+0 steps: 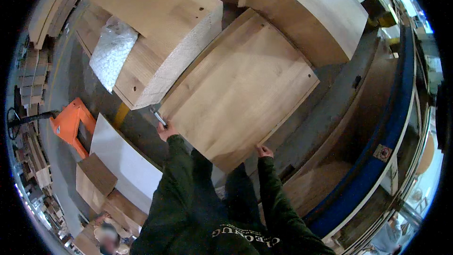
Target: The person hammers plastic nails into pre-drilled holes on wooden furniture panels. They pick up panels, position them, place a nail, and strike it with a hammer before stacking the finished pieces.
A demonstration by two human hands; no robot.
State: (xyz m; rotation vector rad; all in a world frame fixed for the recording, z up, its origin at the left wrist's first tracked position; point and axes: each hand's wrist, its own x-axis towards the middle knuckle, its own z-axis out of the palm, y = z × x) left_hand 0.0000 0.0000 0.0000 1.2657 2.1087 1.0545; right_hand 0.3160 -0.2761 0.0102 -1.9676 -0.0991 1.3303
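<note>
Looks like a woodworking shop or a panel furniture factory, honestly. Big flat wooden panels [240, 89] are everywhere, stacked in thick piles [165, 52] with the raw chipboard edges showing on the sides. There's an orange pallet jack [70, 125] parked on a grey concrete floor [63, 73], which has a yellow line [120, 113] painted on it. Off to the left you can see more cut boards piled up [30, 89] along the wall. On the right runs a long machine with a blue frame [391, 127], and a bag of white packing material [112, 52] sits on one stack. Definitely an industrial place, not a home garage.
</note>
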